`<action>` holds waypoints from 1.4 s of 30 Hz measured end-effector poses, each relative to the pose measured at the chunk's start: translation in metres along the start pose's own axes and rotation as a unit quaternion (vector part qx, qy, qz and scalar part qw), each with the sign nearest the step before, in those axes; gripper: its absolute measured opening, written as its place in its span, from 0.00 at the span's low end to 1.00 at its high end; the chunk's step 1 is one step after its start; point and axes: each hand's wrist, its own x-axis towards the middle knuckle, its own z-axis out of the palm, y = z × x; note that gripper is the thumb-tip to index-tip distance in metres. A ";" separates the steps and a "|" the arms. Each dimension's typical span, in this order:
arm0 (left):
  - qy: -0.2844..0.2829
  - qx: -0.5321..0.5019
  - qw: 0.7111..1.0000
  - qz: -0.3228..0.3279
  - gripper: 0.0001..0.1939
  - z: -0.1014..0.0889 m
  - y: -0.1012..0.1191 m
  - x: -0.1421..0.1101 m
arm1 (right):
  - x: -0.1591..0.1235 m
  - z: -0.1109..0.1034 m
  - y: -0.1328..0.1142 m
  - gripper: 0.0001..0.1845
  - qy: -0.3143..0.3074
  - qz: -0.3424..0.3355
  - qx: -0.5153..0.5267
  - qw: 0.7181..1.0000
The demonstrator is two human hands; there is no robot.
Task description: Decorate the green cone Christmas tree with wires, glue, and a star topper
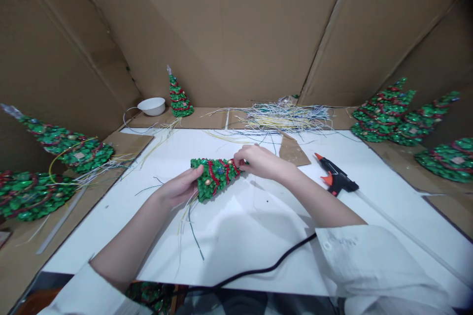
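Head view: a small green tree lies tipped sideways just above the white tabletop, gripped at its base by the left hand while the right hand pinches its tip. A glue gun rests nearby to the right; loose wires are piled behind.

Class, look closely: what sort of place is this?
Probably a small handicraft workstation: a black-and-orange hot glue gun, finished green cone-shaped miniature Christmas trees and a pile of thin coloured wires lie on a white tabletop.
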 end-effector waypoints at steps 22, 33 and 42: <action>-0.029 -0.026 0.999 0.023 0.27 0.000 -0.005 0.003 | -0.002 0.021 0.009 0.14 0.032 0.026 -0.096 0.995; 0.009 0.003 1.000 0.025 0.27 0.001 -0.003 0.002 | -0.010 0.033 0.023 0.08 0.087 -0.068 -0.044 0.993; 0.032 0.015 0.999 0.016 0.28 0.000 -0.005 0.003 | -0.008 0.042 0.029 0.12 0.174 -0.142 -0.200 0.954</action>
